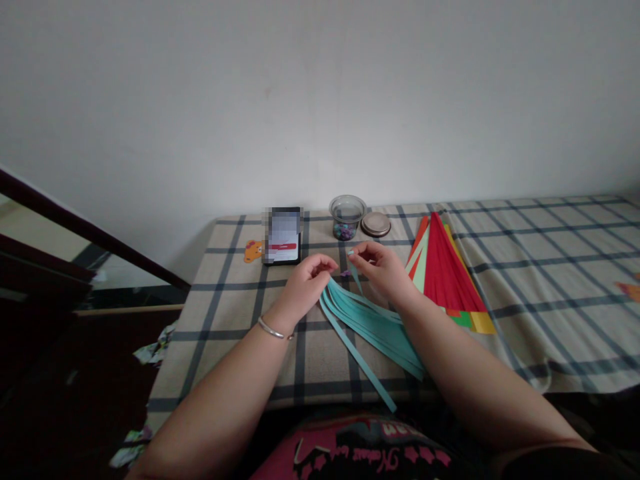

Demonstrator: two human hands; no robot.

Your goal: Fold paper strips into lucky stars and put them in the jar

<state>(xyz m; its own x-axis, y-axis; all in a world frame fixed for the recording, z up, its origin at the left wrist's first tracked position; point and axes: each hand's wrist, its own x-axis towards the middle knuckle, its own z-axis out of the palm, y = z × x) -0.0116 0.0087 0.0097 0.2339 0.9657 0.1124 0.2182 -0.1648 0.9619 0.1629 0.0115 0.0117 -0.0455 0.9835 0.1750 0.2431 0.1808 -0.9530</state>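
Observation:
My left hand (307, 283) hovers over the far end of a fan of teal paper strips (373, 327), fingers curled together in a pinch; what they hold is too small to make out. My right hand (383, 267) pinches one teal strip (355, 273) that rises from the bundle. A silver bangle (273, 329) sits on my left wrist. The strips lie on a checked cloth (525, 267), running back toward my lap.
A stack of red, yellow and green paper strips (443, 273) lies right of my hands. Behind them stand a clear jar (347, 217) with small coloured pieces, its lid (375, 224) and a phone (283, 235). A white wall rises behind. Scraps lie on the dark floor at left.

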